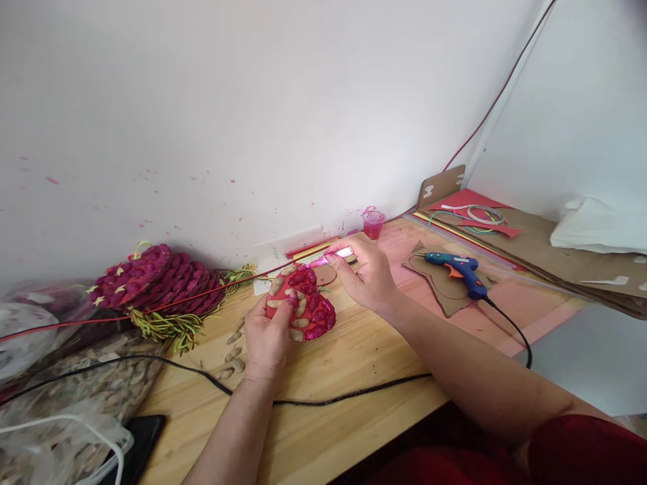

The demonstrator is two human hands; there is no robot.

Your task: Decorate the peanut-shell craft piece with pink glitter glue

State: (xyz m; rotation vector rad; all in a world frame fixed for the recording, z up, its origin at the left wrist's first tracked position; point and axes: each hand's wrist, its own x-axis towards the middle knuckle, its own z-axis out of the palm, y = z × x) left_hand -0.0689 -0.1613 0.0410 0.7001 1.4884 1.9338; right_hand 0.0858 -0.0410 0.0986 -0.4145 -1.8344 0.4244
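My left hand (270,331) grips a round red disc (316,306) covered with peanut shells, holding it tilted above the wooden table. Magenta paint coats the shells on the disc's right side; those on the left are bare tan. Between the fingers of my right hand (366,273) is a paintbrush (331,257) with a whitish handle, its pink end at the disc's top edge. Pink paint also marks my left thumb. Behind my right hand, a clear plastic cup (373,224) holds magenta paint.
Loose peanuts (235,360) lie left of my left hand. Finished-looking magenta discs with yarn tassels (162,283) are stacked farther left. A blue glue gun (457,269) rests on cut cardboard at right. Its black cable (348,399) crosses the table front; a red cord (227,283) spans the back.
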